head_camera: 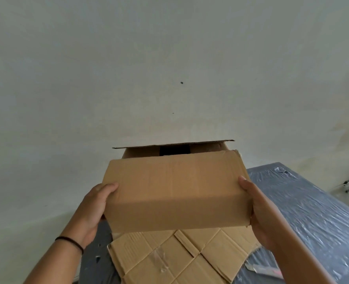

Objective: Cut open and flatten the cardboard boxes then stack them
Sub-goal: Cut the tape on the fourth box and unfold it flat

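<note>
Cardboard box sits lifted between my palms: my left hand clasps its 9 o'clock end, my right hand its 3 o'clock end. Flattened cardboard lies at 6 o'clock on the plastic-covered table.

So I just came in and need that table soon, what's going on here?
A person is holding a still-assembled cardboard box up in the air with both hands, the left hand and right hand gripping its opposite ends. Its far flaps are open. Below it, flattened cardboard already lies on the plastic-covered table, with what looks like a cutter beside it.
</note>
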`<state>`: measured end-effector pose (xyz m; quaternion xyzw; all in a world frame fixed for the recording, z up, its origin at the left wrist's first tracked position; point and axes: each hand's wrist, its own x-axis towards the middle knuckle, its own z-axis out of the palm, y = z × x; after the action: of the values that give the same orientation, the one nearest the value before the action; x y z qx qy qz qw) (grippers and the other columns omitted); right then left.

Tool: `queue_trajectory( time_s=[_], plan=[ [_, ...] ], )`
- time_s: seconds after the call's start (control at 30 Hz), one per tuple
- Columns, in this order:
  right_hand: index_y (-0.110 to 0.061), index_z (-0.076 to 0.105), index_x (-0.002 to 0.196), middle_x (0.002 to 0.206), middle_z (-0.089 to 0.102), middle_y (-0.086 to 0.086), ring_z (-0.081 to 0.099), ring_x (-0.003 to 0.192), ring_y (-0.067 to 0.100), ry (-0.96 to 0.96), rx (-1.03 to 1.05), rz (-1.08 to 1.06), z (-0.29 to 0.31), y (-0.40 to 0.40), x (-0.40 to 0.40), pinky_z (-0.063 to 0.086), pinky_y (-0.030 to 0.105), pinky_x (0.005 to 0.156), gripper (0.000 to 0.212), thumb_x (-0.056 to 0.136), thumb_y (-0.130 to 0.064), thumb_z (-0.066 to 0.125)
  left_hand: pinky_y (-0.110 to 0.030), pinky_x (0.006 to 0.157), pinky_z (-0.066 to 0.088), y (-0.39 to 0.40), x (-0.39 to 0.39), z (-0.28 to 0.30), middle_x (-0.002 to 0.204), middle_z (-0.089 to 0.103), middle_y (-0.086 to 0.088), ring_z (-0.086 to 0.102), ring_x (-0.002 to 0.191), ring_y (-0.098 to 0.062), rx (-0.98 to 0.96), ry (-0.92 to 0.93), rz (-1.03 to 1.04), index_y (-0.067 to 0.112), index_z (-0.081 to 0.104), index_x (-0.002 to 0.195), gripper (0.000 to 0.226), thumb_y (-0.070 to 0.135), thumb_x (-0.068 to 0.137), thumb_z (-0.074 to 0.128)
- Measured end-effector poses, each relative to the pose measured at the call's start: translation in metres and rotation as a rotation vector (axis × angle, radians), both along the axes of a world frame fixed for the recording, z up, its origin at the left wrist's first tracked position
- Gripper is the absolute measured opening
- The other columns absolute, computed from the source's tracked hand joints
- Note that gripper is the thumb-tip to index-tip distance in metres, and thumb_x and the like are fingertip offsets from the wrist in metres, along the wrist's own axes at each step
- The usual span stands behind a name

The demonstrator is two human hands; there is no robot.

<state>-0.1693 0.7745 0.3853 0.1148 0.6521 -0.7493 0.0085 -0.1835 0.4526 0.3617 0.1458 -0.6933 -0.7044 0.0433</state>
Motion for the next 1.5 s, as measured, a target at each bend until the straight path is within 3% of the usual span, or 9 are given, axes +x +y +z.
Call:
queue_trajectory(
  time_s=[0.3, 0.5, 0.6, 0.7, 0.83, 1.03, 1.23, 1.33, 1.5],
  plan=[
    [-0.036, 0.059, 0.12, 0.114, 0.063, 0.002, 0.06, 0.102, 0.026, -0.049, 0.158, 0.134, -0.029, 0.084, -0.06, 0.049, 0.045, 0.086, 0.039, 0.086, -0.055, 0.054, -0.046, 0.077, 0.052, 0.091, 0.007, -0.048, 0.103, 0.068, -0.009, 0.063, 0.095, -0.03, 0.011, -0.067, 0.213, 0.019, 0.062, 0.108, 0.019, 0.03, 0.094, 0.054],
    [-0.038, 0.051, 0.132, 0.122, 0.059, -0.005, 0.058, 0.1, 0.017, 0.025, 0.292, 0.173, -0.018, 0.122, -0.083, 0.048, 0.034, 0.074, 0.055, 0.081, -0.054, 0.06, -0.039, 0.071, 0.049, 0.166, 0.002, -0.089, 0.105, 0.064, -0.006, 0.061, 0.093, -0.028, 0.033, -0.233, 0.344, 0.019, 0.058, 0.108, 0.016, 0.029, 0.097, 0.05],
    [-0.044, 0.049, 0.13, 0.128, 0.055, -0.011, 0.054, 0.112, 0.018, 0.086, 0.511, 0.13, -0.016, 0.124, -0.091, 0.044, 0.05, 0.096, 0.074, 0.061, -0.07, 0.054, -0.04, 0.077, 0.049, 0.191, 0.002, -0.104, 0.105, 0.064, -0.004, 0.06, 0.092, -0.024, -0.082, -0.344, 0.322, 0.016, 0.059, 0.107, 0.021, 0.03, 0.098, 0.046],
    [-0.038, 0.048, 0.135, 0.138, 0.046, -0.013, 0.038, 0.129, 0.017, 0.154, 0.687, 0.128, -0.01, 0.116, -0.09, 0.028, 0.05, 0.108, 0.069, 0.07, -0.064, 0.053, -0.038, 0.083, 0.047, 0.211, 0.002, -0.102, 0.097, 0.059, 0.006, 0.055, 0.089, -0.017, -0.096, -0.393, 0.278, 0.02, 0.052, 0.106, 0.012, 0.028, 0.097, 0.048],
    [-0.034, 0.045, 0.139, 0.146, 0.038, -0.013, 0.024, 0.135, 0.012, 0.25, 0.887, 0.137, -0.012, 0.1, -0.087, 0.019, 0.045, 0.106, 0.061, 0.083, -0.054, 0.054, -0.029, 0.083, 0.04, 0.233, 0.0, -0.087, 0.122, 0.055, 0.008, 0.053, 0.109, -0.017, -0.143, -0.358, 0.213, 0.022, 0.042, 0.139, 0.042, 0.033, 0.099, 0.047],
    [-0.038, 0.037, 0.142, 0.15, 0.029, -0.012, 0.014, 0.14, 0.014, 0.4, 1.147, 0.352, -0.003, 0.071, -0.076, 0.019, 0.044, 0.109, 0.081, 0.074, -0.082, 0.033, -0.011, 0.069, 0.045, 0.261, -0.003, -0.032, 0.11, 0.06, 0.019, 0.058, 0.095, 0.007, -0.087, 0.078, 0.297, 0.037, 0.056, 0.117, 0.027, 0.048, 0.092, 0.05],
    [-0.029, 0.065, 0.115, 0.123, 0.061, -0.012, 0.054, 0.097, -0.012, 0.489, 0.614, 0.357, 0.012, 0.06, -0.08, 0.038, 0.002, 0.08, 0.026, 0.097, -0.035, 0.047, -0.034, 0.069, 0.06, 0.246, 0.001, 0.001, 0.099, 0.069, 0.01, 0.07, 0.083, -0.01, -0.102, 0.091, 0.27, 0.04, 0.053, 0.107, 0.068, 0.084, 0.056, 0.058],
    [-0.031, 0.06, 0.109, 0.1, 0.066, -0.01, 0.065, 0.077, 0.006, 0.366, 0.494, 0.252, 0.007, 0.057, -0.096, 0.055, 0.026, 0.076, 0.017, 0.095, -0.027, 0.051, -0.032, 0.07, 0.059, 0.228, 0.004, 0.002, 0.099, 0.067, 0.01, 0.067, 0.087, -0.011, -0.152, 0.025, 0.321, 0.034, 0.052, 0.111, 0.058, 0.066, 0.065, 0.064],
    [-0.022, 0.044, 0.139, 0.127, 0.056, -0.004, 0.054, 0.112, 0.015, 0.198, 0.491, 0.272, -0.001, 0.05, -0.134, 0.047, 0.036, 0.097, 0.046, 0.095, -0.035, 0.052, -0.021, 0.061, 0.05, 0.204, 0.008, -0.003, 0.096, 0.067, 0.007, 0.066, 0.085, -0.011, -0.111, 0.046, 0.29, 0.032, 0.056, 0.105, 0.026, 0.046, 0.084, 0.062]
  ],
)
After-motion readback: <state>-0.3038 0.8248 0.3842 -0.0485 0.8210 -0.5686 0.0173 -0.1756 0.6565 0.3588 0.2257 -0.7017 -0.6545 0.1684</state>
